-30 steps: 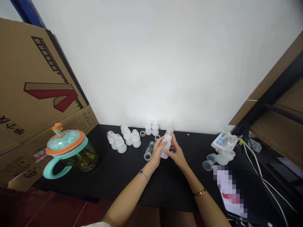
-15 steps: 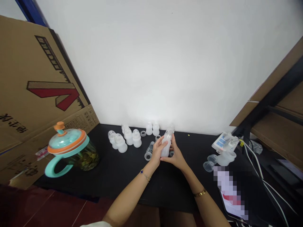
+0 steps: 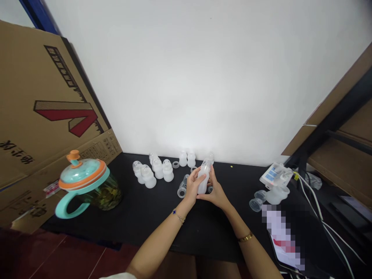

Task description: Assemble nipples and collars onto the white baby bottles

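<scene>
Resting between both hands, a small bottle [image 3: 203,183] of milky white plastic is held upright just above the black tabletop [image 3: 151,221]. The left hand [image 3: 191,190] is wrapped about one flank, its fingers [image 3: 195,175] closed against the wall. The right hand [image 3: 217,193] is cupped round the other flank and the base, with its fingers [image 3: 212,175] pressed together along the body.

The bottle is judged to be light and probably empty. Its wall looks smooth, rounded and thin, so it may yield a little if squeezed. A paler domed top rises above the fingertips and is likely softer than the body. A hold is best taken on the straight middle of the body, where both palms can be set.

Beyond the left fingertips a cluster of like bottles [image 3: 154,172] is stood, and clear loose rings [image 3: 181,192] lie just beside the left knuckles. Well out from the left wrist a glass jug [image 3: 87,188] with a teal handle and an orange-rimmed lid is seen. Clear cups [image 3: 255,204] lie well out from the right wrist.
</scene>
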Demonstrator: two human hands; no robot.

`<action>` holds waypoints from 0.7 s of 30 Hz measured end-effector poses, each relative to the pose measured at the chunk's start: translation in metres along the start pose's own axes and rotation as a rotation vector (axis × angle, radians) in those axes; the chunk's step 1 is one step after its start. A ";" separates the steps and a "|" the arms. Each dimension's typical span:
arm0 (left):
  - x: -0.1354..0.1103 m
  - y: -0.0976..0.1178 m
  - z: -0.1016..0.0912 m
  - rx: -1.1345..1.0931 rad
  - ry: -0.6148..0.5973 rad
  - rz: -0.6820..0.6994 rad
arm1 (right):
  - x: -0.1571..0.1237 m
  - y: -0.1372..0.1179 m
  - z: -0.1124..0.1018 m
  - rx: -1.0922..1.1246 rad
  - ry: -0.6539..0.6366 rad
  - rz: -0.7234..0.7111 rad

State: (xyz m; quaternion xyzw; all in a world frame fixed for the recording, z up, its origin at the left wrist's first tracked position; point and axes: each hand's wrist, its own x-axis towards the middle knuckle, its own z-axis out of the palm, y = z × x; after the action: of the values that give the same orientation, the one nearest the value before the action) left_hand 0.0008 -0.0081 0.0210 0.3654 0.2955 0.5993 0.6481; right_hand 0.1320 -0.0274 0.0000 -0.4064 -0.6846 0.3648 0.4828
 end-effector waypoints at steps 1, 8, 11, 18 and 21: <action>0.000 0.000 0.000 -0.001 0.001 0.003 | 0.000 0.000 0.000 -0.001 -0.002 0.005; -0.001 0.002 0.001 0.012 0.011 0.021 | 0.000 -0.005 0.000 0.004 0.014 0.018; 0.000 0.001 0.000 0.011 0.013 0.025 | 0.000 -0.006 -0.001 0.022 0.013 0.029; 0.001 -0.002 -0.001 -0.005 0.022 0.023 | 0.000 -0.003 -0.001 0.004 0.014 0.023; 0.001 -0.002 -0.001 -0.008 0.017 0.020 | 0.000 0.000 -0.001 -0.011 0.014 0.018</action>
State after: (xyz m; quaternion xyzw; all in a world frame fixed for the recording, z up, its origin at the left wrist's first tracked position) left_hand 0.0012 -0.0070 0.0187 0.3605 0.2952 0.6099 0.6410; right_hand 0.1328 -0.0276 0.0004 -0.4178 -0.6793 0.3626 0.4823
